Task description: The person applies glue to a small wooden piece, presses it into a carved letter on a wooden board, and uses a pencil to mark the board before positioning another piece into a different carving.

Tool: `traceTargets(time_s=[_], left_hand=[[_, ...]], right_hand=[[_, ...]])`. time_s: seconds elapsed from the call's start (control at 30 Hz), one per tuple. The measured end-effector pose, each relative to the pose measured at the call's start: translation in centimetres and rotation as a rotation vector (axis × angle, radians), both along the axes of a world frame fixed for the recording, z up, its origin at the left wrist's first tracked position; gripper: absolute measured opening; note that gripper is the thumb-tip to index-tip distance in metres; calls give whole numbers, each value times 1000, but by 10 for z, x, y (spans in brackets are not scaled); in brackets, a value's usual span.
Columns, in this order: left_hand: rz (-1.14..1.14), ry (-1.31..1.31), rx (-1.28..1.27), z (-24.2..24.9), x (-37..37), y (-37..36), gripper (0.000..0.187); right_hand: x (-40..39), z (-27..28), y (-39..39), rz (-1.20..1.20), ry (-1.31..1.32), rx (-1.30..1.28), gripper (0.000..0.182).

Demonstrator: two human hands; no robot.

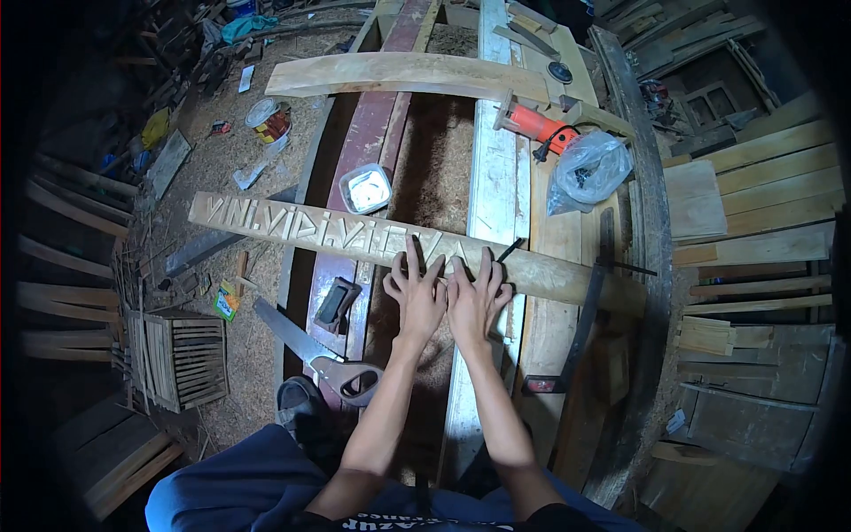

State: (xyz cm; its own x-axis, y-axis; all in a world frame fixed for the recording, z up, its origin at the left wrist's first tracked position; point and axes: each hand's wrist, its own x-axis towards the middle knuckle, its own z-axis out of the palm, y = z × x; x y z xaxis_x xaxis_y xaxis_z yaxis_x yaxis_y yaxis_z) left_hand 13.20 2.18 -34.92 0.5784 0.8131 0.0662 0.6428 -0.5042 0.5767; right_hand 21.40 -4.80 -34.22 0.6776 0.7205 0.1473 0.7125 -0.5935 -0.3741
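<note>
A long wooden board [567, 279] lies crosswise in front of me, with pale letters reading roughly "VINI.VIDI.VI" and more along its left and middle part. My left hand [418, 293] rests on the board over the letters, fingers spread and fingertips touching the wood. Beside it, my right hand [474, 300] is also spread on the board, its thumb close to the left thumb. Just right of the right hand a thin black stick-like thing [511, 250] lies on the board. Whether a small piece sits under the fingertips is hidden.
A handsaw [306, 341] and a dark block-like tool [337, 303] lie nearer me on the left. Beyond the board are a white plastic tub [365, 189], an orange power tool [536, 124] and a clear plastic bag [592, 168]. A metal square [585, 328] stands right. Gaps separate the bench planks.
</note>
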Motion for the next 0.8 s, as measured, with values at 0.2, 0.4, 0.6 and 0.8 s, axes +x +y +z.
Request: traceTargets(time_s=[0.2,0.4,0.6,0.8], left_hand=[[-1,8,-6,-1,1,1,47],[1,-7,0,0,-1,0,47],[13,-24,-70,4,0,2,51],[31,-32,-65,1,-3,-1,51]], right_hand=[[-1,10,1,-7,1,9,40],[-2,8,3,-32,1,-35,41],[0,8,-1,-1,-23,-39,41],[-1,3,-7,-25,-46,2,41]])
